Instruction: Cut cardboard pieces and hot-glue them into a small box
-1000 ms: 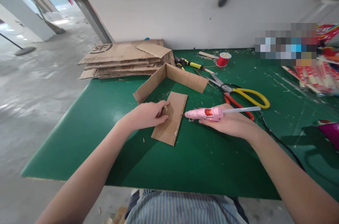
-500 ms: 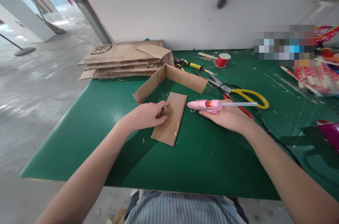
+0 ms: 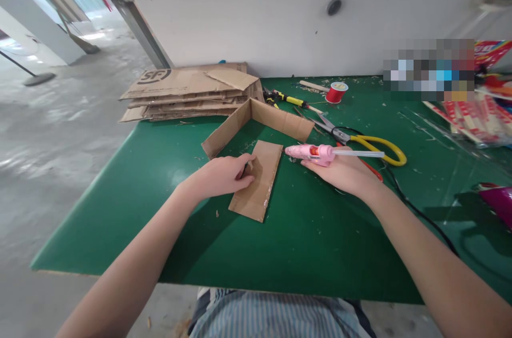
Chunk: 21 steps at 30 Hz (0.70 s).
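Observation:
A flat rectangular piece of cardboard point(image 3: 262, 178) lies on the green table, a shiny line of glue along its right edge. My left hand point(image 3: 226, 175) holds it down from the left, with thumb and forefinger bent on its surface; the other fingers are mostly hidden. In my right hand point(image 3: 346, 170) is a pink glue gun point(image 3: 310, 152), a clear glue stick jutting from its back. Its nozzle points left, by the upper right corner of the cardboard piece. Just beyond stand two cardboard strips joined in a corner point(image 3: 256, 117), upright on their edges.
Stacked cardboard sheets point(image 3: 188, 85) lie at the back left. Yellow-handled scissors point(image 3: 376, 146), a red thread spool point(image 3: 336, 93) and a yellow cutter point(image 3: 294, 99) are behind the glue gun. A dark cord point(image 3: 416, 207) runs along the right. Packaged sticks point(image 3: 472, 117) lie far right.
The glue gun has shifted very slightly up and away, its nozzle staying by the cardboard piece's upper right corner. My left hand keeps its place on the cardboard.

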### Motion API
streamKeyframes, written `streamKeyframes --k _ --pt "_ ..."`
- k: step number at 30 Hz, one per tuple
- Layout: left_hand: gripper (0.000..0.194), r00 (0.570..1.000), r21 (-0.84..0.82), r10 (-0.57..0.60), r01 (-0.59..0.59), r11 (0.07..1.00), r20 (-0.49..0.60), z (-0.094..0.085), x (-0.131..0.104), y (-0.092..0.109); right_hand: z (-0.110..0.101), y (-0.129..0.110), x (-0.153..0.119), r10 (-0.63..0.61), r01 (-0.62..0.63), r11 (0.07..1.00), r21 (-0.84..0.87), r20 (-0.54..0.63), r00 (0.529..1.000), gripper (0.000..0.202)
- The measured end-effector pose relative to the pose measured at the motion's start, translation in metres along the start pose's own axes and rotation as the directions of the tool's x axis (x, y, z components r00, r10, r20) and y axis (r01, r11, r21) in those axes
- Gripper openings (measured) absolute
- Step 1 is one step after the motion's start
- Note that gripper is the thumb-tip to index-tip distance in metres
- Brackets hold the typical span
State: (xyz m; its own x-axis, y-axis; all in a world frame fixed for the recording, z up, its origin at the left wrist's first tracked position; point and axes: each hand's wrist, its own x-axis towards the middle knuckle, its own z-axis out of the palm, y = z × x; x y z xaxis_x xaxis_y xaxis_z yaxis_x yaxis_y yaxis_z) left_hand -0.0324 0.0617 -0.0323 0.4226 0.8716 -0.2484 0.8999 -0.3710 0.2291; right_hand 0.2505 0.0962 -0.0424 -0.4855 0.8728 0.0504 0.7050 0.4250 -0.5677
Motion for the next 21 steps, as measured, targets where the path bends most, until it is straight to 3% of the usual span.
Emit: streamKeyframes --k 14,21 --pt "0.046 1.000 0.013 0.001 -0.001 1.000 -0.019 -0.001 -0.002 0.002 0.002 0.001 0.005 0.006 -0.008 0.999 -0.042 -0.039 0.999 0.038" --pt "0.042 0.981 0.100 -0.010 0.030 0.995 -0.196 0.000 -0.010 0.013 0.002 0.005 0.002 0.003 -0.004 1.000 -0.014 -0.104 0.995 0.037"
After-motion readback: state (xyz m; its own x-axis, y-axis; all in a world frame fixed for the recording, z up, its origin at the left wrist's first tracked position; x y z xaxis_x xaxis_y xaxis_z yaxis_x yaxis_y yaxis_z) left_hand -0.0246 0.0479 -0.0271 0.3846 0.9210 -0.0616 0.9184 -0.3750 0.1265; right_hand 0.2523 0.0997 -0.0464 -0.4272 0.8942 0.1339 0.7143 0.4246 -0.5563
